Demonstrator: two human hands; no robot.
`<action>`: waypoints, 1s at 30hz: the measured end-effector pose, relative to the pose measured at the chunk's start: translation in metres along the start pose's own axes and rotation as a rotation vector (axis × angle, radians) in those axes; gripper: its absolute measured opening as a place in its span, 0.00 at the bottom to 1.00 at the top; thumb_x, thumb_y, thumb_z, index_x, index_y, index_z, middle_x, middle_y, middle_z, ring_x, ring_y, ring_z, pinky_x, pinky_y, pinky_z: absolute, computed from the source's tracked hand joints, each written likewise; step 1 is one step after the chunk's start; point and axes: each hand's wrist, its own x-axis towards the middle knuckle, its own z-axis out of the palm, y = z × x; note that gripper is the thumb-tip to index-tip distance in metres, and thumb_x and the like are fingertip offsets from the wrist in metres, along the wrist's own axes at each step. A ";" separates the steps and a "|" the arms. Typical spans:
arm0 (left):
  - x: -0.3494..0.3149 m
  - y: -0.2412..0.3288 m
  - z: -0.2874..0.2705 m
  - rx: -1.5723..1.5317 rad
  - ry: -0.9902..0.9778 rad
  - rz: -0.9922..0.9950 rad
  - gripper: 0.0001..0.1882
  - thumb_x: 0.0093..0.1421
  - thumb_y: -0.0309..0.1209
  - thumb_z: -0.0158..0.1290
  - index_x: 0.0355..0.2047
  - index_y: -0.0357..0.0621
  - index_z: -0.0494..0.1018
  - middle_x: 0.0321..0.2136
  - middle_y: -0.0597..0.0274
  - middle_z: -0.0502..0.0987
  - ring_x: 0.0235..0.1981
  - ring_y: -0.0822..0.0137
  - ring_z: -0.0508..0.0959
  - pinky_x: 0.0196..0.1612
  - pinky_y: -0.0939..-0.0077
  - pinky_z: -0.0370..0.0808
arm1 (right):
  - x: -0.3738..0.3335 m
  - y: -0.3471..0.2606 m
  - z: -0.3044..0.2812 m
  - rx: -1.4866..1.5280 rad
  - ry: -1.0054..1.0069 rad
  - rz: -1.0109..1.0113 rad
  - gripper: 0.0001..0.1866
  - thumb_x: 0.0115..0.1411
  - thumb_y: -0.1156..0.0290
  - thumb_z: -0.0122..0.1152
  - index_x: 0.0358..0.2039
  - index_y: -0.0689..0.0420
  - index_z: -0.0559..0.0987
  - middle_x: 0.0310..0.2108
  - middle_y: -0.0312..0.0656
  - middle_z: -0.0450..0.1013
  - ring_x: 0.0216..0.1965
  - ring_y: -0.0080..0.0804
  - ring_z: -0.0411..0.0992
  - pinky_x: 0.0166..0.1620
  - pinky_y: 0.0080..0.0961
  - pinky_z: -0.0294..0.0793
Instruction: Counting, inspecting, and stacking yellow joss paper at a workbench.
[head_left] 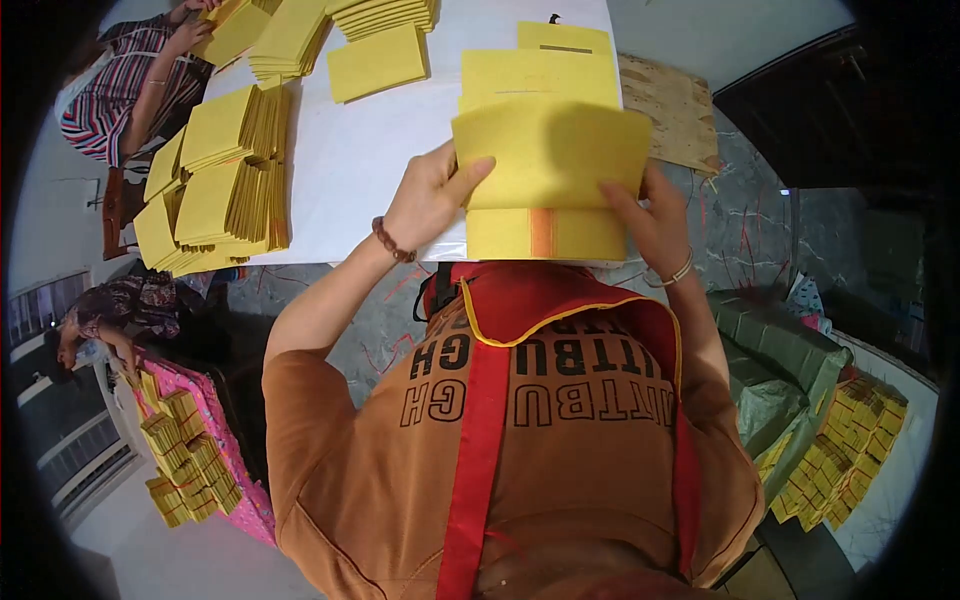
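Note:
A wide sheet of yellow paper (pixel 540 160) is held up at the near edge of the white table, its upper part in shadow. My left hand (pixel 430 200) grips its left side, thumb on the front and fingers mostly hidden behind. On the opposite side my right hand (pixel 655 225) is closed on it the same way. Just below, at the table edge, lies a yellow paper piece with an orange stripe (pixel 545 235); whether it joins the held sheet I cannot tell. More yellow sheets (pixel 535 75) lie behind the held one.
Folded yellow paper bundles (pixel 220 180) stand at the left of the white table (pixel 370 160), with more stacks (pixel 380 65) at the back. A person in stripes (pixel 140 90) handles yellow paper at far left. Another person (pixel 120 315) bends by a pink-covered surface (pixel 225 430).

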 end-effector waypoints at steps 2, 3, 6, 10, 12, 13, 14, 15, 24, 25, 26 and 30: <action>0.008 -0.003 0.002 -0.232 0.047 -0.001 0.16 0.60 0.35 0.46 0.43 0.34 0.69 0.23 0.53 0.76 0.23 0.69 0.76 0.29 0.76 0.71 | 0.006 -0.009 0.011 0.145 0.100 -0.018 0.18 0.51 0.67 0.60 0.42 0.59 0.72 0.27 0.43 0.73 0.26 0.32 0.72 0.29 0.24 0.68; 0.010 -0.003 0.001 -0.232 0.046 -0.001 0.16 0.60 0.35 0.46 0.43 0.34 0.69 0.23 0.53 0.76 0.23 0.69 0.76 0.29 0.76 0.71 | 0.008 -0.010 0.013 0.290 0.201 -0.038 0.21 0.51 0.68 0.60 0.45 0.60 0.71 0.25 0.42 0.73 0.24 0.27 0.72 0.27 0.22 0.68; 0.014 -0.006 0.000 -0.021 0.069 -0.020 0.18 0.59 0.35 0.47 0.42 0.32 0.69 0.25 0.55 0.77 0.24 0.70 0.76 0.30 0.77 0.71 | 0.012 -0.004 0.012 0.197 0.199 0.008 0.24 0.50 0.70 0.61 0.48 0.58 0.70 0.22 0.38 0.71 0.20 0.19 0.68 0.23 0.18 0.65; 0.024 -0.013 0.000 -0.122 0.084 0.003 0.16 0.59 0.35 0.47 0.40 0.32 0.68 0.22 0.55 0.77 0.22 0.74 0.74 0.25 0.77 0.69 | 0.019 0.005 0.011 0.136 0.121 0.048 0.22 0.49 0.71 0.61 0.47 0.56 0.71 0.20 0.36 0.69 0.17 0.16 0.62 0.20 0.17 0.60; 0.027 -0.009 -0.001 -0.171 0.072 -0.042 0.16 0.60 0.35 0.47 0.40 0.32 0.68 0.21 0.55 0.76 0.21 0.74 0.74 0.23 0.78 0.69 | 0.020 0.010 0.015 0.224 0.155 0.073 0.21 0.49 0.71 0.60 0.46 0.55 0.72 0.17 0.34 0.67 0.16 0.15 0.57 0.19 0.16 0.57; 0.026 -0.004 -0.002 -0.179 0.064 -0.084 0.16 0.60 0.34 0.47 0.41 0.33 0.65 0.21 0.59 0.75 0.20 0.78 0.71 0.21 0.82 0.65 | 0.021 0.012 0.016 0.223 0.156 0.073 0.21 0.49 0.71 0.60 0.46 0.55 0.72 0.17 0.34 0.67 0.16 0.15 0.57 0.19 0.16 0.57; 0.025 -0.001 -0.002 -0.188 0.055 -0.126 0.16 0.60 0.34 0.47 0.42 0.33 0.63 0.21 0.63 0.74 0.19 0.82 0.68 0.19 0.87 0.62 | 0.022 0.014 0.017 0.203 0.159 0.082 0.21 0.49 0.71 0.60 0.46 0.55 0.72 0.17 0.34 0.67 0.16 0.15 0.58 0.19 0.16 0.57; 0.025 -0.003 -0.001 -0.188 0.053 -0.125 0.16 0.60 0.34 0.47 0.42 0.33 0.63 0.21 0.63 0.74 0.19 0.82 0.68 0.19 0.87 0.62 | 0.022 0.014 0.018 0.182 0.162 0.091 0.20 0.49 0.72 0.60 0.45 0.56 0.72 0.17 0.33 0.67 0.16 0.15 0.58 0.19 0.16 0.57; 0.023 0.011 -0.009 0.025 0.227 -0.103 0.15 0.56 0.32 0.52 0.39 0.36 0.64 0.24 0.56 0.76 0.25 0.73 0.73 0.26 0.78 0.67 | 0.021 0.014 0.019 0.183 0.222 0.148 0.20 0.47 0.70 0.61 0.43 0.55 0.73 0.17 0.36 0.65 0.17 0.21 0.59 0.22 0.20 0.60; 0.019 0.022 -0.011 0.353 0.366 0.188 0.19 0.54 0.33 0.54 0.42 0.37 0.64 0.33 0.54 0.74 0.34 0.67 0.72 0.33 0.72 0.66 | 0.020 0.015 0.019 0.173 0.242 0.148 0.20 0.47 0.70 0.61 0.43 0.55 0.73 0.17 0.36 0.65 0.17 0.21 0.59 0.22 0.20 0.60; 0.017 0.029 -0.008 0.669 0.507 0.494 0.23 0.51 0.34 0.56 0.46 0.39 0.64 0.41 0.53 0.72 0.43 0.61 0.71 0.41 0.67 0.66 | 0.019 0.016 0.019 0.127 0.241 0.131 0.20 0.47 0.70 0.60 0.43 0.55 0.73 0.18 0.38 0.67 0.18 0.25 0.62 0.23 0.22 0.62; 0.012 0.044 0.016 0.682 0.047 0.837 0.32 0.46 0.39 0.57 0.52 0.42 0.62 0.54 0.54 0.62 0.56 0.54 0.59 0.53 0.58 0.55 | 0.019 -0.001 0.017 -0.021 0.270 0.076 0.19 0.48 0.68 0.59 0.42 0.55 0.73 0.26 0.48 0.71 0.27 0.40 0.71 0.33 0.28 0.70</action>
